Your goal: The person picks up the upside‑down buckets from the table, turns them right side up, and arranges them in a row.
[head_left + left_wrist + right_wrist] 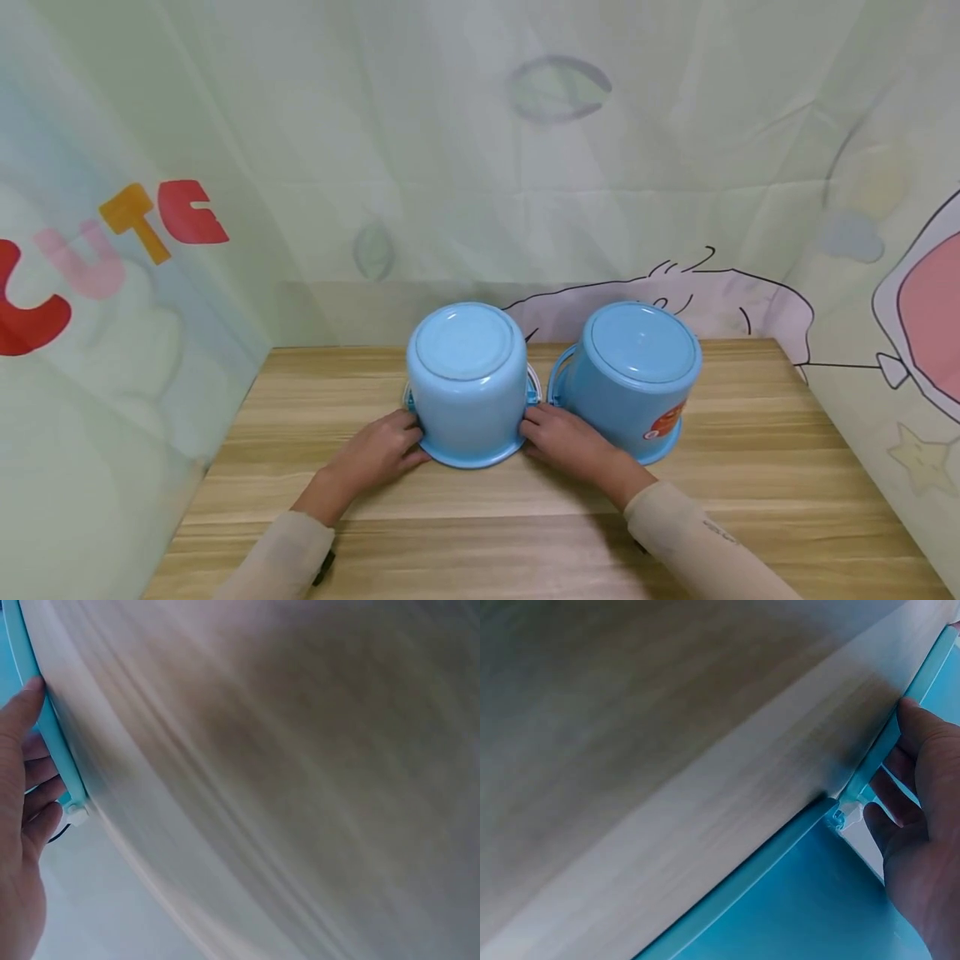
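Two light blue plastic buckets stand upside down side by side on the table. The left bucket [468,367] has a hand at either side of its rim. My left hand [381,450] holds the rim on the left; in the left wrist view its thumb lies on the rim edge and the fingers [41,776] against the wall. My right hand [566,442] grips the opposite side, thumb on the rim in the right wrist view. The right bucket [637,367], bearing a red sticker [664,421], stands just beyond my right hand. Both insides are hidden.
The wood-grain table [465,533] ends at a printed cloth backdrop [450,167], which also rises on both sides. A blue handle [557,375] of the right bucket stands in the narrow space between the buckets.
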`<state>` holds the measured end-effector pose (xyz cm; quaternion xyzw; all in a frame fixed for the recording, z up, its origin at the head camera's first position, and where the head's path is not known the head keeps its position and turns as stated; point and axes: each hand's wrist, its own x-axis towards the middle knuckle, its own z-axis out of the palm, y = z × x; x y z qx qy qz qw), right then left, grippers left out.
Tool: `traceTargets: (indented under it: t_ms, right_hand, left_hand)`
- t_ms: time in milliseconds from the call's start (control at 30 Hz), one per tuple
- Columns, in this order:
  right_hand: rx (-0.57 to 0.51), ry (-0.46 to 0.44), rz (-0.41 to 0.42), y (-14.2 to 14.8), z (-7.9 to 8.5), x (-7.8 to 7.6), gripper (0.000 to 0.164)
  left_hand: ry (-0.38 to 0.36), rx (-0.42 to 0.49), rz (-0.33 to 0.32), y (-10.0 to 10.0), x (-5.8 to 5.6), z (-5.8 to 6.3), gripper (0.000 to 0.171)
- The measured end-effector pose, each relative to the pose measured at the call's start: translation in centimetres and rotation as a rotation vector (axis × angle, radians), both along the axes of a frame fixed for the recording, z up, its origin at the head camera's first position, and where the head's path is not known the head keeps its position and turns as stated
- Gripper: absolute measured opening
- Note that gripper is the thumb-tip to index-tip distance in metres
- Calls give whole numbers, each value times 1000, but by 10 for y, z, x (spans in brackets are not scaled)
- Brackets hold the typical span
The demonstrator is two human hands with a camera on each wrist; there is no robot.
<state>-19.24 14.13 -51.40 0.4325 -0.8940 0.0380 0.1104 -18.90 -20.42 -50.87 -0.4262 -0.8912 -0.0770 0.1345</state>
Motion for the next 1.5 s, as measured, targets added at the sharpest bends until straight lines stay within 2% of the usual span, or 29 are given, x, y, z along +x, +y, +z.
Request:
traceTargets:
  t_ms: [500, 767, 1200, 1333, 1367, 1500]
  right_hand:
    - [19, 48, -5, -3, -1, -1, 15]
    - [20, 50, 3, 1, -2, 1, 17]
    - [-6, 62, 29, 4, 6, 5, 15]
    - [-30, 63, 44, 6, 10, 8, 15]
    - [-37, 61, 49, 7, 11, 8, 15]
    - [-57, 51, 54, 9, 14, 11, 17]
  left_hand:
    - [12, -51, -4, 1, -1, 1, 27]
    - [118, -47, -71, 2, 0, -2, 29]
    - [170, -59, -83, 0, 6, 4, 21]
    - [220, -66, -102, 0, 9, 5, 6]
    - [235, -71, -103, 0, 9, 6, 10]
    - [281, -77, -102, 1, 13, 9, 50]
